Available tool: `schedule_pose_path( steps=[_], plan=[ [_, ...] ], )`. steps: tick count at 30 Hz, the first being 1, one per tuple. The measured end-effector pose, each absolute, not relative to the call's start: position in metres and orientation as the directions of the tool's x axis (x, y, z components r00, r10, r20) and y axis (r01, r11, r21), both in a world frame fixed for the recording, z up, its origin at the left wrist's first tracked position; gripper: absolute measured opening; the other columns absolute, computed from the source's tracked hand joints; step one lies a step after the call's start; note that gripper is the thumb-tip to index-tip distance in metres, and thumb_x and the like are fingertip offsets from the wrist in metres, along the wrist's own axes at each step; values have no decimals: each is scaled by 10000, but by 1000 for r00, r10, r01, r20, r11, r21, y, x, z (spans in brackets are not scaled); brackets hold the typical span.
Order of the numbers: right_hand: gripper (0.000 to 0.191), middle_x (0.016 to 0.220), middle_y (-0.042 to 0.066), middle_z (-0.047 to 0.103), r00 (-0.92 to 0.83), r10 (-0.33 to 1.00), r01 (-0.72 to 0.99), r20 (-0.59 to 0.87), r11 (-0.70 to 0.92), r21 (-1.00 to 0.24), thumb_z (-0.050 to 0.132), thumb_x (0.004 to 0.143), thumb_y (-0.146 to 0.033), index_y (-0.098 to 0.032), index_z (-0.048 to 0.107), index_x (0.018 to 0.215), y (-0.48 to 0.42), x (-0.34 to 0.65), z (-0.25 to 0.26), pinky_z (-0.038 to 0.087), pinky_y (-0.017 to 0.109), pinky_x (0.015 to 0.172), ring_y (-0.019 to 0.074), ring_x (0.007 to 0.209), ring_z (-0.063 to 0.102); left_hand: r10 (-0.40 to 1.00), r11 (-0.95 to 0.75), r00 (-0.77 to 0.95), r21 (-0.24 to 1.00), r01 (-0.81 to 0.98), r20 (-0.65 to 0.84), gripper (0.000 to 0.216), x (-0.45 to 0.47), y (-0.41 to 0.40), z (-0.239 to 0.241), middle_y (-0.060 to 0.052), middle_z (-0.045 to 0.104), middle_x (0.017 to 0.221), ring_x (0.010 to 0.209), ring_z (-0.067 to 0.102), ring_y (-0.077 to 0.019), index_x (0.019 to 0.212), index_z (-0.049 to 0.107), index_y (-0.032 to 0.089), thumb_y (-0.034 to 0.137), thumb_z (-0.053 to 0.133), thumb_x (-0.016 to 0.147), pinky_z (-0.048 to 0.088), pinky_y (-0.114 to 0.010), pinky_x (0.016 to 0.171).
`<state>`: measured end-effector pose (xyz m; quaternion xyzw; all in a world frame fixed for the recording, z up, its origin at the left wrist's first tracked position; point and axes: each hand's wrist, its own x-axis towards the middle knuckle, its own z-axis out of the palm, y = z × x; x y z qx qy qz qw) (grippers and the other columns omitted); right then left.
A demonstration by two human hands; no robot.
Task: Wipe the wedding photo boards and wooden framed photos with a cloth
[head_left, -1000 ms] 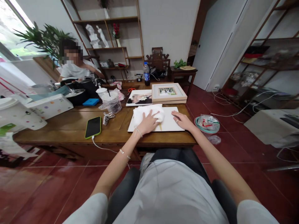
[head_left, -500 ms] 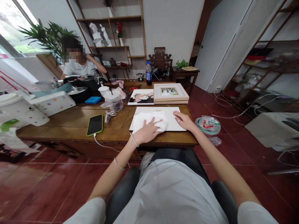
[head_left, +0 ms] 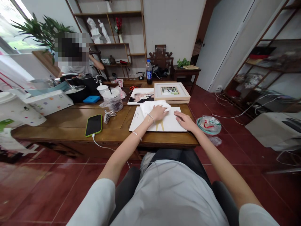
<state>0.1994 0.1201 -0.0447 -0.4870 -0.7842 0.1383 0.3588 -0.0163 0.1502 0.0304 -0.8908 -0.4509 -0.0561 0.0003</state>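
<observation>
A white board (head_left: 172, 125) with a yellow mark (head_left: 159, 126) lies flat at the front edge of the wooden table. My left hand (head_left: 158, 114) presses on a bunched white cloth (head_left: 147, 107) at the board's far side, its fingers together and partly sunk in the folds. Flat on the board's right part rests my right hand (head_left: 184, 121), holding nothing, with its fingers apart and a ring on one of them. Some of the board's surface is hidden under the cloth and my left forearm.
Behind the board lie a framed picture (head_left: 172, 91) and a photo panel (head_left: 137, 97). To the left are a charging phone (head_left: 93, 125), a bagged cup (head_left: 114, 99) and a blue box (head_left: 91, 99). A cola bottle (head_left: 149, 72) stands behind. Another person (head_left: 80, 69) sits at far left.
My left hand has moved away from me with the cloth, to the board's far edge, uncovering the yellow mark. My right hand stays in place. The other person's head has lowered.
</observation>
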Motion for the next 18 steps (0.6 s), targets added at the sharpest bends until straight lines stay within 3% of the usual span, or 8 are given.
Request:
schedule_pose_path(
  steps=[5,11,18],
  plan=[
    [379,1332,59,607,-275,858,669,434,494,-555,527,847,-212,-231,668,1198,120,199,-44,330,465,1146,253,1310,493,747,-655,654,-38,755,121,380,-6,117,25,-148,612,1262,1224,486,-328,1210,624,144,308,371,979,354,-514,1034],
    [425,1333,59,606,-298,847,667,441,515,-538,499,816,-149,-212,667,1201,122,200,-45,350,436,1139,245,1307,495,686,-700,705,-99,707,182,339,-7,34,17,-179,529,1356,1289,417,-404,1112,689,121,256,428,942,333,-588,1047],
    [374,1336,83,601,-285,848,660,447,511,-550,498,864,-203,-203,668,1197,123,200,-47,350,452,1141,249,1314,488,656,-729,726,-76,680,204,309,-17,-6,10,-127,477,1432,1332,387,-401,1052,716,170,291,458,934,334,-578,1071]
  ],
)
